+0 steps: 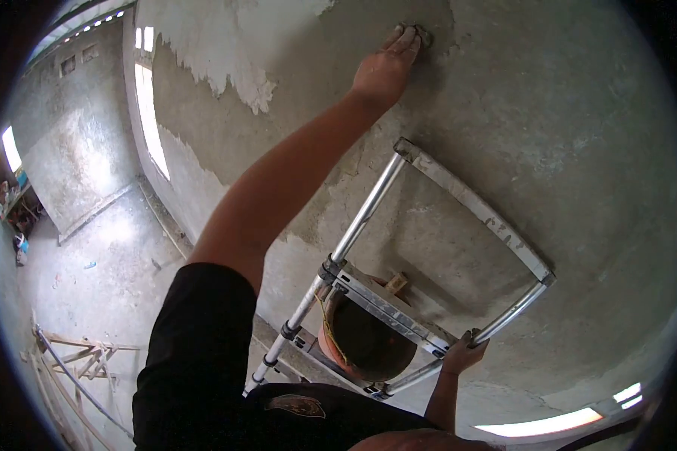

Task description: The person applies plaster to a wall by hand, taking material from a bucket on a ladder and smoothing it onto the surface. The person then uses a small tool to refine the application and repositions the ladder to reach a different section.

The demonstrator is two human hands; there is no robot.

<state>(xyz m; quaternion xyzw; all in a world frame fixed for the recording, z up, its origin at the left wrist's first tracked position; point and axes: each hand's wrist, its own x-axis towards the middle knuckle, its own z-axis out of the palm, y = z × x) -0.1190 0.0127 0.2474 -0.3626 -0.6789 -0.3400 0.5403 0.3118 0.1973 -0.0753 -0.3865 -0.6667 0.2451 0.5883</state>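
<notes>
My left hand (393,64) reaches high up the wall (534,143), its fingers closed and pressed to damp grey plaster. A small dark rounded thing (426,36) shows at its fingertips; what it is I cannot tell. Lower right, my right hand (463,355) is wrapped round the side rail of a metal telescopic ladder (368,207) spattered with plaster. Within the ladder frame, close before my body, sits an orange-brown bucket (329,347) with a dark inside and a yellow cord at its rim. A wooden piece (396,283) juts up behind the rung above the bucket.
Pale, ragged-edged patches (233,45) mark the wall at upper left. Far below lies a concrete floor (101,274), with a wooden frame (83,353) and poles at lower left. Cluttered shelves (11,199) stand at the far left, and a bright window opening (150,120) breaks the wall.
</notes>
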